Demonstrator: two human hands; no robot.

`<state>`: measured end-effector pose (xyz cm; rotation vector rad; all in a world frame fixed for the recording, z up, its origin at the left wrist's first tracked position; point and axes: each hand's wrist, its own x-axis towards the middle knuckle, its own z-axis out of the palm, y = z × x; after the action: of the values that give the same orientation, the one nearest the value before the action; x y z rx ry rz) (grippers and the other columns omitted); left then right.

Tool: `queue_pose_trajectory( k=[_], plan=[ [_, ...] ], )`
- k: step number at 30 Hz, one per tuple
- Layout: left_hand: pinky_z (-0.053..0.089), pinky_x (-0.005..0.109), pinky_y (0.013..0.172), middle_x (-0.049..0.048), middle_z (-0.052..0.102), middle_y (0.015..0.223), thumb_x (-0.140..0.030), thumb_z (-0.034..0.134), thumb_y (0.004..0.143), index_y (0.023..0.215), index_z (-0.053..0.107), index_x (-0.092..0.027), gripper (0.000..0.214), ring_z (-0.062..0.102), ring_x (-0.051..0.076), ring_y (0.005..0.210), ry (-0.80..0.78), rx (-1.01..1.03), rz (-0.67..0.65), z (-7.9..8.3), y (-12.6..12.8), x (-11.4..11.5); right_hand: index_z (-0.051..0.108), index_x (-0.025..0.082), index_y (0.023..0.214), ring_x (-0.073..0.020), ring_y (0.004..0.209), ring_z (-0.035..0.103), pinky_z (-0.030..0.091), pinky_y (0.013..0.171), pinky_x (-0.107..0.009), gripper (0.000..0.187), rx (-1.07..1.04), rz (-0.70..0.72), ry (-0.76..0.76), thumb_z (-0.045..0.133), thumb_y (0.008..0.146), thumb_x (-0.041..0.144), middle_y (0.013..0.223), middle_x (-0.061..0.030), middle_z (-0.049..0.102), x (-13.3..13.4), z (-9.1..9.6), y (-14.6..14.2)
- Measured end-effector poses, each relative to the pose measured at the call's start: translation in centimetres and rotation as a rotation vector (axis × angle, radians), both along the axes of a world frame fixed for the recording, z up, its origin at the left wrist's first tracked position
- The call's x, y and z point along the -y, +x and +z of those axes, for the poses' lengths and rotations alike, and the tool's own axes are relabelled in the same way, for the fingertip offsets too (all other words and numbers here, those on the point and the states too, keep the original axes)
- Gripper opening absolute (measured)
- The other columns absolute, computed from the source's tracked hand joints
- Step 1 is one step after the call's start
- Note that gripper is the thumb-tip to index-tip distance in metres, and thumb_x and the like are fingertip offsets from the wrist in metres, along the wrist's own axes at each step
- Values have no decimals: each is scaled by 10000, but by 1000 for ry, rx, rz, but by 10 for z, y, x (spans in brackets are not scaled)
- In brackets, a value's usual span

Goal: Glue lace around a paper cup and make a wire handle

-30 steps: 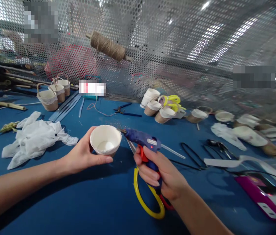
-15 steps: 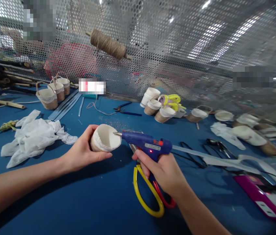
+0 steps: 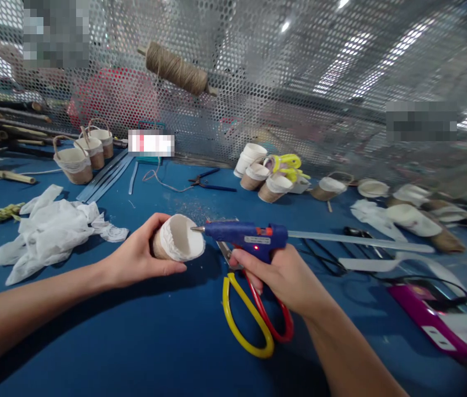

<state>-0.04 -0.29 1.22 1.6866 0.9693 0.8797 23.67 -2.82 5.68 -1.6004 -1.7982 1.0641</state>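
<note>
The cup [image 3: 177,242] tilts just left of frame centre, its white inside showing; handled cups [image 3: 73,165] stand at upper left; my left hand [image 3: 139,258] clamps the cup between thumb and fingers; my right hand [image 3: 286,278] grips the glue gun [image 3: 227,234], nozzle at the cup's mouth, touching or not I cannot tell.

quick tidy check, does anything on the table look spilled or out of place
Yes, mildly: small specks lie scattered on the table beyond the cup, like spilled debris. The scissors lie partly under the right hand and its glue gun, a slightly awkward spot. The white cloth is crumpled. Nothing looks clearly damaged.
</note>
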Motion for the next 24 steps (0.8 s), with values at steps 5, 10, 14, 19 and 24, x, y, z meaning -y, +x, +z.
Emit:
queue_pose_trajectory(
  k=[5,10,14,19,24],
  plan=[
    [449,301,805,44,548,983,-313,729,616,1059,370,-179,585,546,179,900,-43,70,27,-2,0,0,597,156,664,-65,345,390,350,404,-210,303,-262,7,-86,569,777,436,355,59,420,-1,-2,2],
    [454,325,811,50,557,977,-301,755,573,1020,328,-189,628,564,197,916,-63,168,105,-4,3,1,594,140,672,-31,314,289,198,315,-165,286,-698,-95,-278,599,757,413,375,65,398,0,-10,-9],
    [459,338,818,57,552,994,-307,763,563,1062,296,-192,692,562,197,912,-35,224,95,-4,5,3,600,147,687,6,314,247,178,299,-134,232,-943,-153,-413,664,702,370,520,33,545,1,-16,-21],
    [442,360,867,73,537,1041,-342,753,573,1113,312,-178,716,539,215,962,28,192,94,-2,6,4,621,138,692,30,323,211,176,283,-94,194,-1145,-199,-573,711,652,305,593,29,582,1,-19,-26],
    [432,352,892,82,517,1064,-310,738,602,1126,326,-163,682,522,210,988,38,181,82,-3,8,4,618,124,682,37,318,190,170,268,-79,192,-1231,-176,-714,715,656,287,585,41,575,1,-21,-29]
  ],
)
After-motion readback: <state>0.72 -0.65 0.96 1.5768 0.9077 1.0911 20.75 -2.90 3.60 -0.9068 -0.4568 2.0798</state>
